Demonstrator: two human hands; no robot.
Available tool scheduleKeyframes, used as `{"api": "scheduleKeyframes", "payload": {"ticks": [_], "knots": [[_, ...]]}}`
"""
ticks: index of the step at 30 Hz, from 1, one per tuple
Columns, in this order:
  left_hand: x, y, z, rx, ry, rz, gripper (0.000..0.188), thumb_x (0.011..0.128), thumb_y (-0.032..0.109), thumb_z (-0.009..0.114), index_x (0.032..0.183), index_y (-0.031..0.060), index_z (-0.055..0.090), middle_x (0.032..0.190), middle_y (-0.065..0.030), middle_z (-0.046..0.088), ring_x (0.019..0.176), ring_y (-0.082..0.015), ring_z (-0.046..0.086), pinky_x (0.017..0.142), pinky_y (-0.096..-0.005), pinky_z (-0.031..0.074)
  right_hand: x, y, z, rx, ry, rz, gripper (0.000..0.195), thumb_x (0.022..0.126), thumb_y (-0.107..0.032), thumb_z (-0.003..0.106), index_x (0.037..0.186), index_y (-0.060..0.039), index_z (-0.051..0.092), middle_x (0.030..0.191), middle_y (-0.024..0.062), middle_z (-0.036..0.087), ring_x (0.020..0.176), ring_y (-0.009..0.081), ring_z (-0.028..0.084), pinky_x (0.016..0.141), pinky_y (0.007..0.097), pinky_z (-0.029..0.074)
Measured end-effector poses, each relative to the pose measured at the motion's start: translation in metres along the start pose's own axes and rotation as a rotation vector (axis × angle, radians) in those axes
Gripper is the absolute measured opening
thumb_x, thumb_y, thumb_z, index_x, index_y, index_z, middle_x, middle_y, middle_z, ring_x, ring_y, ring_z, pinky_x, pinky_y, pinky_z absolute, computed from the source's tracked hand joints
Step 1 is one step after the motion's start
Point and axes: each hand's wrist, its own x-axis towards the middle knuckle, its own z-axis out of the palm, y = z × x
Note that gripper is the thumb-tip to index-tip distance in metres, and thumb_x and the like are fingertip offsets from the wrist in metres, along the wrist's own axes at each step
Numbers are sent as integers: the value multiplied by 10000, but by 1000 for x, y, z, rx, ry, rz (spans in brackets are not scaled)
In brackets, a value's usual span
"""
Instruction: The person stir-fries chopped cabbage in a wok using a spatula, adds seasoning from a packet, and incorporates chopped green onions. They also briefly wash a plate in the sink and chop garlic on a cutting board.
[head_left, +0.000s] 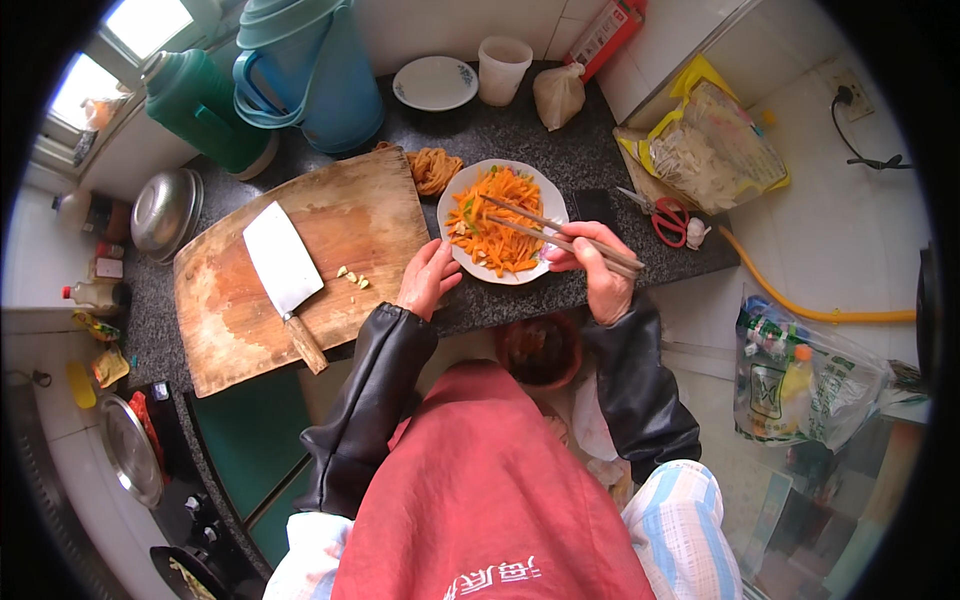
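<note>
A white plate (555, 201) with a wavy rim holds shredded carrot (495, 232), with some green pieces mixed in. In my right hand (604, 274) is a pair of wooden chopsticks (555, 234), their tips over the carrot. My left hand (431, 279) is at the plate's lower left rim, fingers a little apart; whether it presses on the rim I cannot tell. Left of it lies a worn wooden cutting board (375, 225). On the board rest a cleaver (283, 259) with a wooden handle and several small garlic pieces (352, 277).
Behind the board stand a green thermos (206, 112) and a blue lidded bucket (330, 90). An oval dish (435, 82), a white tub (504, 71) and a tied bag (559, 96) line the wall. Red-handled scissors (669, 221) and a garlic bulb (697, 233) lie right. Below the counter sits a reddish basin (517, 371).
</note>
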Motion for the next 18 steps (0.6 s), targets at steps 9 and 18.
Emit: {"api": "scheduleKeyframes", "payload": {"ticks": [9,18], "knots": [[-6,7,4,16,-3,-4,667,913,406,502,1359,-38,280,1305,-191,443,1178,-283,464,967,-365,395,0,11,0,-188,-191,38,182,886,-62,476,995,28,590,952,85,567,789,147,635,655,242,522],[1,0,1,67,10,3,625,920,399,491,1326,-46,327,1280,-188,471,1150,-265,493,956,-351,402,-2,9,5,-206,-226,14,171,875,-54,496,990,22,597,934,81,574,746,139,633,626,239,511]]}}
